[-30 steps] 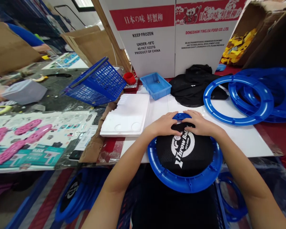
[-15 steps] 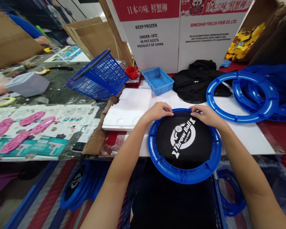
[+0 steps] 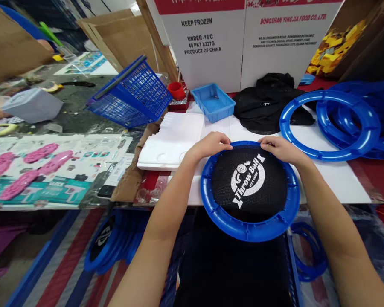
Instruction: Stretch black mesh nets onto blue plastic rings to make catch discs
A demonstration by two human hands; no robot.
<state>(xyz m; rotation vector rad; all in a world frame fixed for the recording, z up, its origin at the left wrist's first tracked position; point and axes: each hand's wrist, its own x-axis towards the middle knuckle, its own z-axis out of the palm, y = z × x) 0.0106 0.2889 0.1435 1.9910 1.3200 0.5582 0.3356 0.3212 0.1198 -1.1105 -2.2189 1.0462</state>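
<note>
The left hand (image 3: pixel 211 145) and right hand (image 3: pixel 282 149) pinch the blue ring (image 3: pixel 248 232) at its far rim. Its black mesh (image 3: pixel 270 194) (round, neither hand closer) spreads nearward between them.

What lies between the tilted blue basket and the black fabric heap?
In the head view, a red cup on a red base, then a light-blue tray, lie between the basket and the fabric heap.
</note>
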